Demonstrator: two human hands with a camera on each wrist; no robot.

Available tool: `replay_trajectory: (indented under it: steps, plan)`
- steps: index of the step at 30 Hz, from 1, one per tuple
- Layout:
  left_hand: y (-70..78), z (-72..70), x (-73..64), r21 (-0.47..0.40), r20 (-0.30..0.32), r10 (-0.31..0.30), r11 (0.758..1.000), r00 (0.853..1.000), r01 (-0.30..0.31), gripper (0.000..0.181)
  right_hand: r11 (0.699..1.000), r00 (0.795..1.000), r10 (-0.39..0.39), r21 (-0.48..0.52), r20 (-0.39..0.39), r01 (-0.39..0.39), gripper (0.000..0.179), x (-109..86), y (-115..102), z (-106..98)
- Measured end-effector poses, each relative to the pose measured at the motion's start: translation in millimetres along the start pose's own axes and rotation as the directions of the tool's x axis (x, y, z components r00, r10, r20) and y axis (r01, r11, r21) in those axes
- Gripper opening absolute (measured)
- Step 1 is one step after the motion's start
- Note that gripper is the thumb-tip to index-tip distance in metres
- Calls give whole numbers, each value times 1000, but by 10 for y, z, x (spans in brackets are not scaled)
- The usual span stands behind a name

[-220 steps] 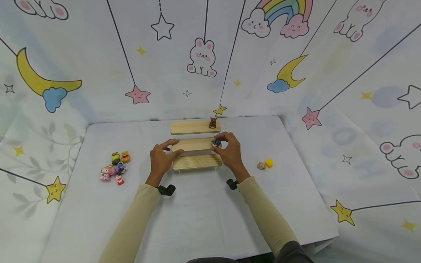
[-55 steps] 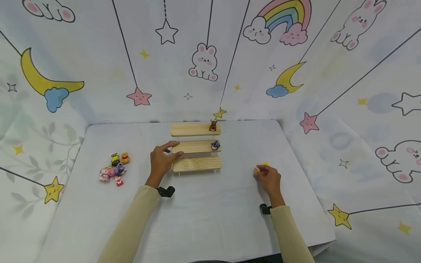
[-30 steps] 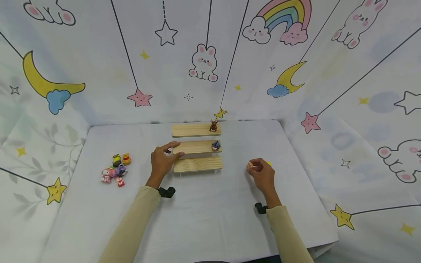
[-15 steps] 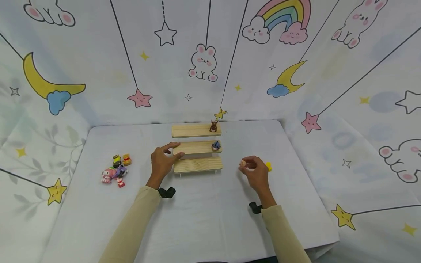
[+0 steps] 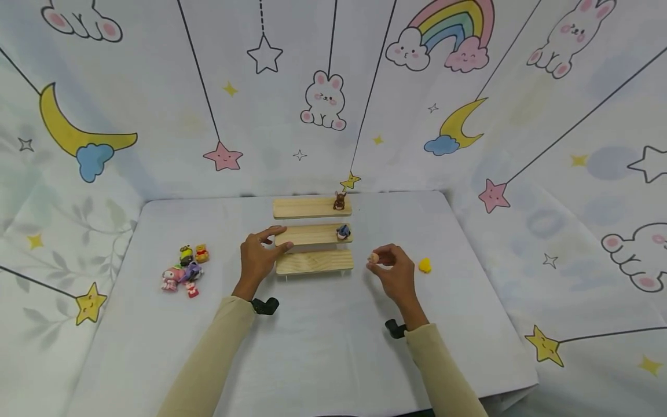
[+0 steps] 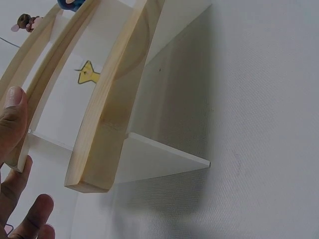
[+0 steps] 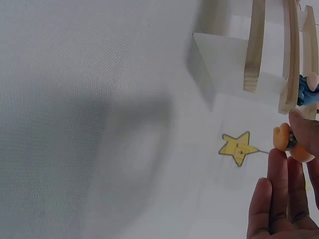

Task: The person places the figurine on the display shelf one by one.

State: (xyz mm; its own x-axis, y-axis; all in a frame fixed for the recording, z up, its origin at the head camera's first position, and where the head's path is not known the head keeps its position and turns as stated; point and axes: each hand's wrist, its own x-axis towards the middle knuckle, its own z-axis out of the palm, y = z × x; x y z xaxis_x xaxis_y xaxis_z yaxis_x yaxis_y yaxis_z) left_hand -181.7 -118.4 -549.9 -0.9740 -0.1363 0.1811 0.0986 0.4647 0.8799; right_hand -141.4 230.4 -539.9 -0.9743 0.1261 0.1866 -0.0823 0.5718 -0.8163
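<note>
A three-tier wooden shelf stands mid-table, with a top board (image 5: pixel 302 207), middle board (image 5: pixel 307 234) and bottom board (image 5: pixel 314 262). My left hand (image 5: pixel 256 259) pinches the left end of the middle board, thumb on the near side. Just right of the bottom board, my right hand (image 5: pixel 400 275) holds a small peach-orange figurine (image 5: pixel 373 258) between thumb and fingertips; the right wrist view shows this figurine (image 7: pixel 281 137) close to the board ends. A brown figurine (image 5: pixel 340 201) sits at the top board's right end, and a blue figurine (image 5: pixel 343 232) at the middle board's right end.
Several toy figurines (image 5: pixel 182 269) are clustered on the left of the table, among them a pink one, a purple one and a yellow-green one. A small yellow piece (image 5: pixel 425 266) lies at the right. A printed cloth wall (image 5: pixel 266 116) rises behind the table.
My right hand left the blue figurine on the middle board, picked up the peach-orange figurine at the right and carried it left toward the shelf. My left hand stayed on the middle board.
</note>
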Motion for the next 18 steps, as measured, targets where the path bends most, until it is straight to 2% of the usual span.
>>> replay_trajectory:
  steps: [18]
  plan:
    - [18, -12, -3, 21, 8, 0, 1000, 1000, 0, 46, 997, 997, -73, 39, 20, 72, 40, -20, -209, 293]
